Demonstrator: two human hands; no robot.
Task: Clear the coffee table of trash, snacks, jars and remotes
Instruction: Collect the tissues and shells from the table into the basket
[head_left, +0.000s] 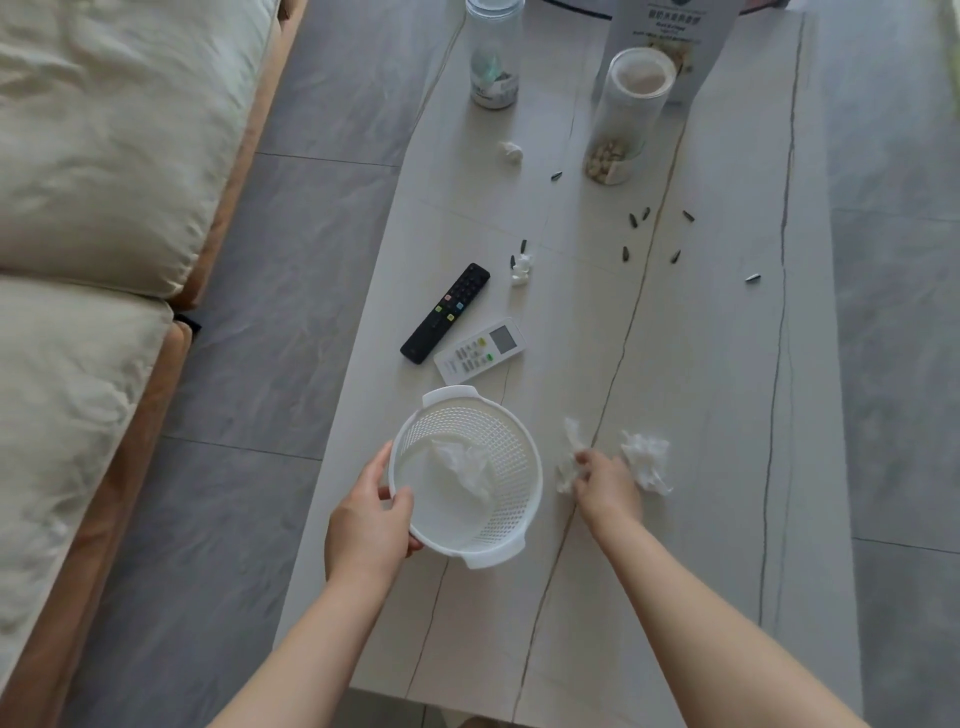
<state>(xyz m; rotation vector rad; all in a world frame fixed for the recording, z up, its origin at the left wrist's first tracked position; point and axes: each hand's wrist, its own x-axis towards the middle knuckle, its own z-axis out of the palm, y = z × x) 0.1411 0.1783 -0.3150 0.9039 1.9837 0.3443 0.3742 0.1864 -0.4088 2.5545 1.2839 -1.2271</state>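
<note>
My left hand (371, 525) grips the near-left rim of a white perforated basket (511, 452) that holds one crumpled tissue (465, 465). My right hand (605, 486) pinches a crumpled tissue (569, 457) lying on the pale coffee table (701, 493), just right of the basket. Another crumpled tissue (647, 460) lies right of that hand. Beyond the basket lie a black remote (445, 313) and a white remote (479, 351). Two small tissue wads (521, 269) (511, 151) and several dark seed shells (639, 217) are scattered further back.
At the far end stand a clear jar with nuts (626, 117), a clear bottle (493, 54) and a snack bag (670, 31). A cream sofa (93, 208) runs along the left, with grey tiled floor (291, 260) between it and the table.
</note>
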